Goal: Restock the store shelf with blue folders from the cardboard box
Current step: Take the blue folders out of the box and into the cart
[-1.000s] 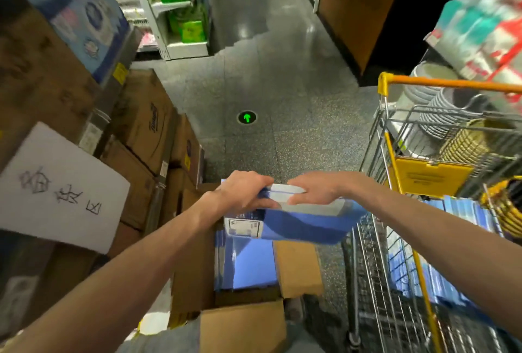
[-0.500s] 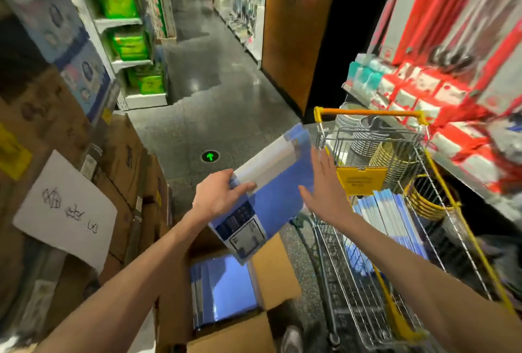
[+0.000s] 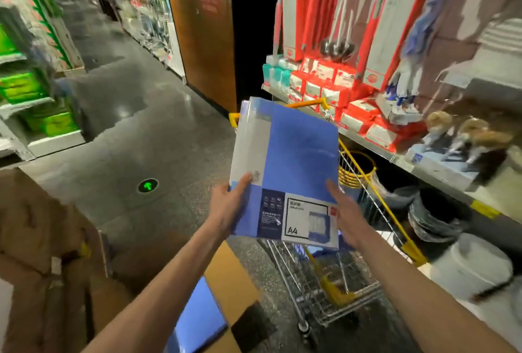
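A blue A4 folder (image 3: 293, 160) with a white spine strip and a printed label is held upright in front of me, above the shopping cart. My left hand (image 3: 230, 206) grips its lower left edge, thumb on the front. My right hand (image 3: 346, 214) holds the lower right edge, fingers lying along the cover. Below, the open cardboard box (image 3: 234, 276) shows more blue folders (image 3: 197, 321) inside. The store shelf (image 3: 375, 149) runs along the right.
A wire shopping cart (image 3: 339, 290) with yellow trim stands between me and the shelf. Red and white packets (image 3: 333, 84) fill the shelf. Stacked cardboard boxes (image 3: 36, 239) are at my left. The grey aisle floor (image 3: 141, 132) carries a green arrow marker (image 3: 147, 185).
The folder has risen from the box and turned upright, label toward me. My view has swung right toward the shelf. My right hand has moved from open beside the folder onto its lower right edge.
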Motion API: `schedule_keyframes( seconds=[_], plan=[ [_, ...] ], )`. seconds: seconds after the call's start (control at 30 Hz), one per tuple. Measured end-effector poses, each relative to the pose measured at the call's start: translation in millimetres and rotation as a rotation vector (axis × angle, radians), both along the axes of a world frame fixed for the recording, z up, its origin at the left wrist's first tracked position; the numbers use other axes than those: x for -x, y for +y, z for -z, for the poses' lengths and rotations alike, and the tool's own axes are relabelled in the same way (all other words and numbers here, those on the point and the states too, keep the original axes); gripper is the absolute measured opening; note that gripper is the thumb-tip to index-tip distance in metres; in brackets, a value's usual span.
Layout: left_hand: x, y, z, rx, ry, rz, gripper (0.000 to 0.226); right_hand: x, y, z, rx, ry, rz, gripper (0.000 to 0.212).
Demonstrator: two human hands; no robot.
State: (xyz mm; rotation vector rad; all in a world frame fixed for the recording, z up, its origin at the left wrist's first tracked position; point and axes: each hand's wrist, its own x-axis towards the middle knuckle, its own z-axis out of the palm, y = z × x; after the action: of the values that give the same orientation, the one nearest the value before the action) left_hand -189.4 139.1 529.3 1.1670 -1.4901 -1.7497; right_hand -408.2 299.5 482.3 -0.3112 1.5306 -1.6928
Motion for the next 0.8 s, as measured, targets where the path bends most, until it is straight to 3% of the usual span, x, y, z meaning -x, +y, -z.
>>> schedule_keyframes(
  seconds=[0.1, 0.17, 0.23, 0.3, 0.43, 0.53, 0.6, 0.67, 0.73, 0.8],
  plan=[
    [54, 34, 10, -0.055, 0.020, 0.053, 0.046, 38, 39, 0, 0.033, -0.052, 0.133, 0.047],
    [84, 51, 20, -0.094, -0.022, 0.113, 0.059, 62, 58, 1, 0.050, -0.015, 0.301, 0.021],
    [115, 62, 35, -0.088, -0.076, 0.183, 0.075, 89, 79, 5, 0.029, 0.017, 0.416, 0.009],
    [139, 67, 44, -0.072, -0.118, 0.255, 0.080, 108, 91, 4, -0.008, 0.017, 0.455, 0.010],
    [186, 74, 40, -0.107, -0.134, 0.219, 0.051, 146, 106, 12, -0.048, -0.017, 0.420, 0.012],
    [206, 65, 45, -0.147, -0.148, 0.162, 0.060, 162, 105, 19, -0.048, -0.015, 0.381, 0.015],
    [217, 53, 53, -0.169, -0.155, 0.070, 0.061, 175, 99, 32, -0.105, -0.003, 0.317, 0.025],
    [224, 45, 58, -0.165, -0.175, 0.048, 0.059, 184, 90, 45, -0.168, 0.040, 0.248, 0.049],
    [234, 35, 70, -0.119, -0.206, 0.048, 0.043, 193, 77, 57, -0.269, 0.088, 0.197, 0.063],
    [243, 23, 77, -0.107, -0.213, 0.011, 0.027, 202, 61, 67, -0.328, 0.159, 0.129, 0.047]
  ],
)
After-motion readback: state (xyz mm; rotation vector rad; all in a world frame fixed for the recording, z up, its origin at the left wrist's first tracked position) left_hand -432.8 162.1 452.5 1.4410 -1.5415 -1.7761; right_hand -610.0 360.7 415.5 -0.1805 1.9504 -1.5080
